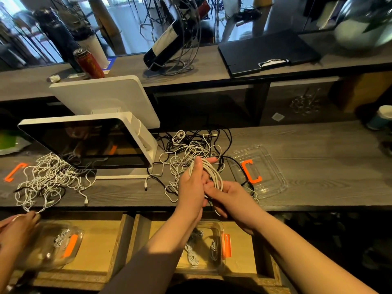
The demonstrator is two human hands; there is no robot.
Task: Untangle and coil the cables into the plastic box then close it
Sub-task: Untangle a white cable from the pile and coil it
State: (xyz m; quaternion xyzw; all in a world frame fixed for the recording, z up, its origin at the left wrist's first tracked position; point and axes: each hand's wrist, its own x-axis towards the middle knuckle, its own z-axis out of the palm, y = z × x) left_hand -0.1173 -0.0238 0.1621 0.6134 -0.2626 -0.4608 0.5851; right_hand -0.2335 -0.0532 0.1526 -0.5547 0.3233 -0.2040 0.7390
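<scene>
Dark wood counter (307, 145), frame centre: white coil (214, 175) wound round left hand (192, 183), right hand (227, 195) pinching its lower loops; open box (220, 228) directly below, lid (275, 172) at right, tangle (191, 149) behind.

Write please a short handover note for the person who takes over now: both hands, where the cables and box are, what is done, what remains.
Left hand and right hand together hold a half-wound white cable coil above the counter edge.
Tangled cables lie on the counter behind the hands.
Clear lid with orange handle lies at the right on the counter.
Plastic box, open, sits below in the drawer, with some coiled cables inside.
Left: finish this coil, untangle and coil the rest, close the box.
</scene>
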